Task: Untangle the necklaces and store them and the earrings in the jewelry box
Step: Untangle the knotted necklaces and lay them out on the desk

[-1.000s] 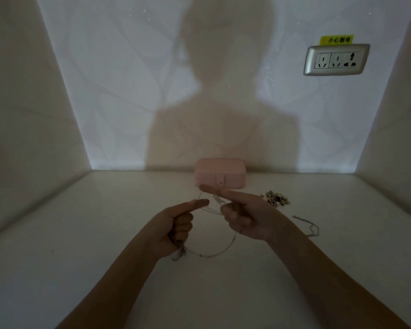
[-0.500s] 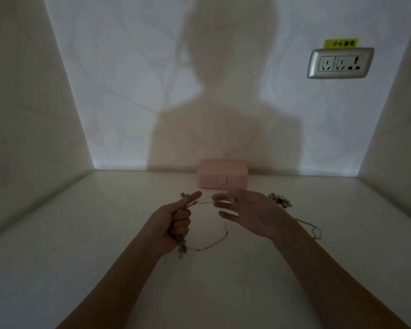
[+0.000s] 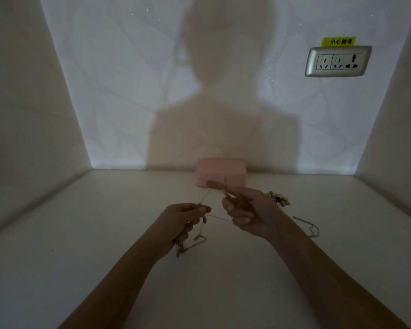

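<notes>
Your left grip [image 3: 185, 222] is clamped on a thin necklace [image 3: 192, 245], thumb and forefinger pinching the chain while the other fingers curl under. Your right grip [image 3: 244, 212] is closed on the same chain: its forefinger points out to the left, across the front of the box, and the chain is caught just below it. Two strands stretch between the grips, one slanting up, one nearly level. The rest of the chain hangs from the left grip and trails onto the bench [image 3: 105, 257]. The pink jewelry box [image 3: 221, 170] sits closed against the back wall. The earrings [image 3: 278, 199] lie in a small heap just right of your right grip, and a second necklace [image 3: 311, 227] lies further right, apart from them
</notes>
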`<state>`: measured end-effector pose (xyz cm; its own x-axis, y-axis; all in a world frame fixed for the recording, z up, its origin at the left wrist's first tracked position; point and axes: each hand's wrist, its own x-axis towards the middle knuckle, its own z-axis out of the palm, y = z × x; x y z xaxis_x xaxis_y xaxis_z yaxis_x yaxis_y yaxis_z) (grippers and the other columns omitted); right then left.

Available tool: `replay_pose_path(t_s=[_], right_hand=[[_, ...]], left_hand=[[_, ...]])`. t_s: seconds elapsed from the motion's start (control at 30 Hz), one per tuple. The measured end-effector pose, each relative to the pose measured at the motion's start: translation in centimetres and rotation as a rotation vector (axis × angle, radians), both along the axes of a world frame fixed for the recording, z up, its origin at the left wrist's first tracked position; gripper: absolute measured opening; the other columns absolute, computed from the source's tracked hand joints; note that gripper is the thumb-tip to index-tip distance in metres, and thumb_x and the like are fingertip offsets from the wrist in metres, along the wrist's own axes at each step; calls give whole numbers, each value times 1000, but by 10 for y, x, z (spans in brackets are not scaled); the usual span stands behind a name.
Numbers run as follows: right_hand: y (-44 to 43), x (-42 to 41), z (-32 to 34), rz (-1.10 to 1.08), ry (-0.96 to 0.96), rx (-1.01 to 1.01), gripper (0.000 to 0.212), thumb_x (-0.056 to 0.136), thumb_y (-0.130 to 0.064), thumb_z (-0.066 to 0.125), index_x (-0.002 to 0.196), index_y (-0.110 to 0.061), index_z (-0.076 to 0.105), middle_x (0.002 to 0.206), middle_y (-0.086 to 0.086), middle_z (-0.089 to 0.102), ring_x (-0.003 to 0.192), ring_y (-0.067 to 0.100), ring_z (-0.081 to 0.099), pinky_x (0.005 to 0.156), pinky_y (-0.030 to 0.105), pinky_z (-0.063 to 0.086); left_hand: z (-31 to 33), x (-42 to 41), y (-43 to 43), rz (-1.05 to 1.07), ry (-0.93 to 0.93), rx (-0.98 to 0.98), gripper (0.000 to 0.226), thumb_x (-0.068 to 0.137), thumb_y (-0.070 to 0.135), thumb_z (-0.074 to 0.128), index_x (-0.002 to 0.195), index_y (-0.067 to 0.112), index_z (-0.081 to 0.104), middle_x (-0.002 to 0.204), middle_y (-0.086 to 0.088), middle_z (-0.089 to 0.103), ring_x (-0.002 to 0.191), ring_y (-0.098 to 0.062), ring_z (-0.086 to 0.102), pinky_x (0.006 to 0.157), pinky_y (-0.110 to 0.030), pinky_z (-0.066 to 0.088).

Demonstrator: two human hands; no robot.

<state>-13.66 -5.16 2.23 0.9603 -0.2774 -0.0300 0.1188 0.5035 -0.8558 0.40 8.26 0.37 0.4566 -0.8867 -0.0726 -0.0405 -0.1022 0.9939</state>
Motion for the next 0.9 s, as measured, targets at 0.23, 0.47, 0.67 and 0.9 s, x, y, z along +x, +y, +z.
replay_pose_path(t_s=[0.23,0.47,0.67,0.9], right_hand=[[-7,-4,2,11,-8,-8,39,93,-28,42,131,-25,54,59,4,54,29,2,24,25,12,24],[-26,-17,10,-108,85,-69,36,93,-23,41,123,-15,58,54,2,49,28,3,22,25,11,21],[-26,-26,15,-24,81,-133,38,96,-28,36,128,-26,55,57,2,46,31,1,19,26,10,16],[-34,-36,21,-59,40,-92,41,91,-23,40,129,-27,55,56,2,45,36,4,8,25,9,17]], left_hand=[[-3,8,1,152,-240,99,23,78,27,74,98,18,68,58,5,62,34,-2,35,37,-13,27],[-4,19,2,258,-431,191,17,83,27,70,71,14,67,50,10,58,38,-1,41,42,-16,33],[-15,27,5,423,-822,288,5,84,19,59,82,19,64,90,-2,65,76,-19,63,71,-33,55],[-7,41,9,333,-769,316,34,78,-6,52,66,24,62,93,-3,60,74,-18,59,56,-18,40]])
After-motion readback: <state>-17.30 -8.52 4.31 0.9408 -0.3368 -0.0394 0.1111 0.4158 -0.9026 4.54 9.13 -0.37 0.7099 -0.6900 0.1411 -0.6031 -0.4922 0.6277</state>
